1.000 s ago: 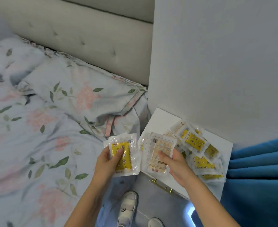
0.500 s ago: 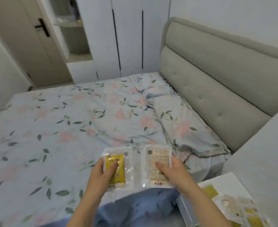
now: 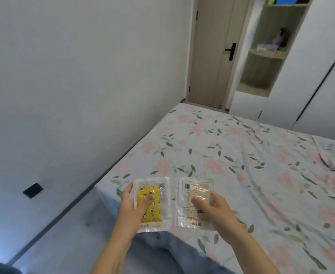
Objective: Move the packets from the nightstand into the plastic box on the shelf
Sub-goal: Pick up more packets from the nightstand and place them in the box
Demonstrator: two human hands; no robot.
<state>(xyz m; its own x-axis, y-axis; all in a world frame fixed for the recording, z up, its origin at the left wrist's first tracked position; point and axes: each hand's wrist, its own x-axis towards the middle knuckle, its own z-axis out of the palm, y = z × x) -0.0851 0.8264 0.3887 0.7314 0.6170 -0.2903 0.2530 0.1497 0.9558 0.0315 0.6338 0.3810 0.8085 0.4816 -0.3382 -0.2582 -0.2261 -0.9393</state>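
Packets ride one to each hand, held flat and face-up in front of the body over the corner of the bed (image 3: 241, 165): the left hand (image 3: 132, 206) pinches the yellow packet (image 3: 152, 202), thumb on top, fingers closed beneath, and the right hand (image 3: 215, 209) grips the pale packet (image 3: 195, 202) likewise. Carrying them apart probably keeps the slippery film from sliding. The shelf (image 3: 265, 54) stands far across the room; no plastic box is discernible there.

My left hand (image 3: 132, 206) grips yellow packet (image 3: 150, 204), thumb across front. My right hand (image 3: 215, 211) grips pale packet (image 3: 196, 202), printed back facing up. Both held side by side, apart, above corner of floral bed (image 3: 241, 155). Door (image 3: 212, 52) and open shelf (image 3: 265, 54) ahead; shelf contents blurred.
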